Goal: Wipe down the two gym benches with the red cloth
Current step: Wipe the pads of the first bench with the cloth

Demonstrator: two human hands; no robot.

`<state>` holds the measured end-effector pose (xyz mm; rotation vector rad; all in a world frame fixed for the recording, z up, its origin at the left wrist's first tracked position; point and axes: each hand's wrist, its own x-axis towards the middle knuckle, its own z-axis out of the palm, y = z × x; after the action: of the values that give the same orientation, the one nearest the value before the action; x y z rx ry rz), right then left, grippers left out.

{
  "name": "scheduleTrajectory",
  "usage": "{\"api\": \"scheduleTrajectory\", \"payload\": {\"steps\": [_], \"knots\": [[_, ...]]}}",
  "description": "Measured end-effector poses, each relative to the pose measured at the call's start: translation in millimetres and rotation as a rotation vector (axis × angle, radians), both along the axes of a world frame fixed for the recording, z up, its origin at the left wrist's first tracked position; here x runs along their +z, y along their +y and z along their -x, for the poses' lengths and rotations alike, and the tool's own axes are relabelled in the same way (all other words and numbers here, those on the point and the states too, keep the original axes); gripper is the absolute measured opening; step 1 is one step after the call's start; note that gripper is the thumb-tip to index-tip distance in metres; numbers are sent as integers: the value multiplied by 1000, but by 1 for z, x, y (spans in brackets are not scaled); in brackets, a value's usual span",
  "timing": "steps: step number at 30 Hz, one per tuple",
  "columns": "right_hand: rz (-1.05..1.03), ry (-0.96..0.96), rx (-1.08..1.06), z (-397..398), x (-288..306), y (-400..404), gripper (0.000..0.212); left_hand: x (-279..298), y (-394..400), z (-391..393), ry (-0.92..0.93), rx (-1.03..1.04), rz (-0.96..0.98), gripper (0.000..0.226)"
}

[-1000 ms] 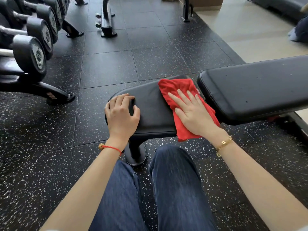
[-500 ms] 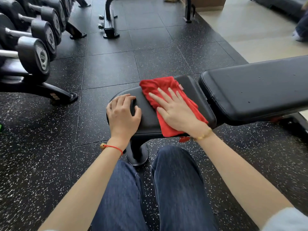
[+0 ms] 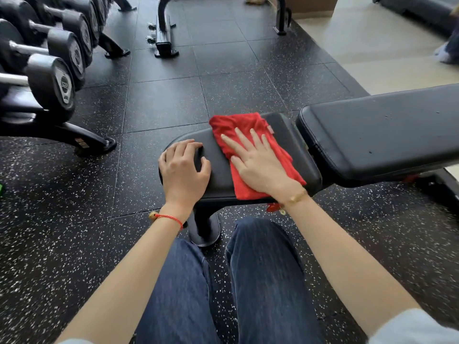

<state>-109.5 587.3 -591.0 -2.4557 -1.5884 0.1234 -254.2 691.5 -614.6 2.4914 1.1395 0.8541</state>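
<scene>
A black gym bench stands across in front of me, with a short seat pad (image 3: 218, 170) and a long backrest pad (image 3: 377, 135) to its right. The red cloth (image 3: 238, 125) lies across the middle of the seat pad, from its far edge to its near edge. My right hand (image 3: 258, 162) presses flat on the cloth, fingers spread and pointing away to the left. My left hand (image 3: 183, 170) curls over the seat pad's left end and grips it. Only one bench is clearly in reach.
A dumbbell rack (image 3: 49, 78) lines the left side. The bench foot (image 3: 203, 227) stands between my knees, which are in blue jeans. Another black equipment frame (image 3: 164, 33) stands farther back. A person's shoe (image 3: 447, 50) shows at the far right on the pale floor.
My right hand slid the red cloth left along the seat pad, from beside the backrest gap to the pad's middle. My left hand kept its grip on the pad's end.
</scene>
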Motion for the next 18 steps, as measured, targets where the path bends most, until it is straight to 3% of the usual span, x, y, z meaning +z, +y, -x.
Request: {"api": "scheduleTrajectory", "payload": {"steps": [5,11,18], "knots": [[-51,14,-36,-10,-4,-54,54,1,1,0,-14,-6,-4,31],[70,80,-258,-74,6,-9,54,1,-1,0,-5,-3,-4,31],[-26,6,-234,-41,-8,-72,55,-1,0,0,-9,1,-17,31]]}}
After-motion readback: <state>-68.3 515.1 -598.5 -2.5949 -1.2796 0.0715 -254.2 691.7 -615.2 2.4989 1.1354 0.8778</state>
